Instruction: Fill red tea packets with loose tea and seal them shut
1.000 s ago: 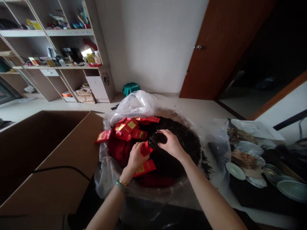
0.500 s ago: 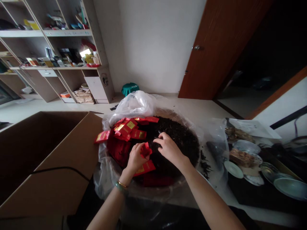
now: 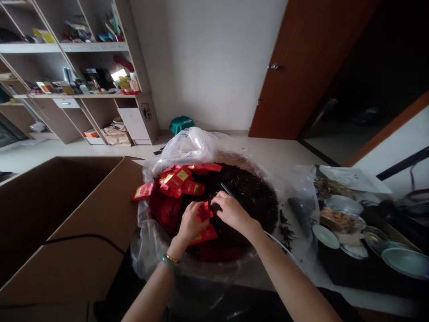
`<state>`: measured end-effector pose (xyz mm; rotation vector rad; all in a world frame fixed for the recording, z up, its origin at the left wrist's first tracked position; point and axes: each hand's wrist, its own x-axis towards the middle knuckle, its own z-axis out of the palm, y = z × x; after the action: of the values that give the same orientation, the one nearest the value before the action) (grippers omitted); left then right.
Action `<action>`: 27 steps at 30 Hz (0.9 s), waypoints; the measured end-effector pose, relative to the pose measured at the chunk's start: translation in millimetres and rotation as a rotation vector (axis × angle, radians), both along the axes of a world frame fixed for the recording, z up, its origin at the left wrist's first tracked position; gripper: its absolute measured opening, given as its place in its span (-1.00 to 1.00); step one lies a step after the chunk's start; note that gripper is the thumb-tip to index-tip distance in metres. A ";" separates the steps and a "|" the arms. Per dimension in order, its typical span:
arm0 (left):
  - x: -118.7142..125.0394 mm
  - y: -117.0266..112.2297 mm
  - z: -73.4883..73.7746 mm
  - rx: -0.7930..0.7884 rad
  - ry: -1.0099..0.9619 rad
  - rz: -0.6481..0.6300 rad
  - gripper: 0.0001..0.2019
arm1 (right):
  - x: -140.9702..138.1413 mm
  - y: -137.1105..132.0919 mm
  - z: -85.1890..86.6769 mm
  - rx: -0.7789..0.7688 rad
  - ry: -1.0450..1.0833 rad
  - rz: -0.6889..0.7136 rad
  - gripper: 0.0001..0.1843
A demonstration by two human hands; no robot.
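Note:
My left hand (image 3: 191, 222) grips a small red packet (image 3: 204, 211) with its mouth toward the right. Against that mouth, my right hand (image 3: 231, 210) pinches a clump of dark loose tea leaves (image 3: 214, 208). Both hands are over a wide round basket lined with clear plastic (image 3: 192, 147). Dark tea leaves (image 3: 253, 183) fill its right side. Printed red packets (image 3: 177, 179) lie piled at its upper left, and a stack of darker red packets (image 3: 166, 212) sits below them. A dark slim rod (image 3: 227, 188) shows just beyond my right hand, its lower part hidden.
An open cardboard box (image 3: 97, 214) stands at the left. To the right, bowls and dishes (image 3: 325, 237) rest on a dark surface. Spilled leaves (image 3: 286, 230) and a white cord (image 3: 281, 243) lie by the basket's right edge. Shelves (image 3: 73, 96) and a brown door (image 3: 268, 94) are behind.
My right hand has moved slightly left and down to the packet's mouth, now with tea leaves at its fingertips. More of the dark rod and the white cord shows. My left hand has barely moved.

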<state>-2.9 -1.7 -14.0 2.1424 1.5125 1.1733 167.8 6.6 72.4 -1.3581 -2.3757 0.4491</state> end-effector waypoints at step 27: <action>6.1 1.7 -6.5 0.068 0.048 0.051 -0.55 | -11.0 0.4 -11.0 0.008 -0.004 -0.038 -0.51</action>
<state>3.1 0.0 -20.5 2.2029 1.5784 1.2150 156.7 7.1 61.4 -1.3990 -2.3488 0.4258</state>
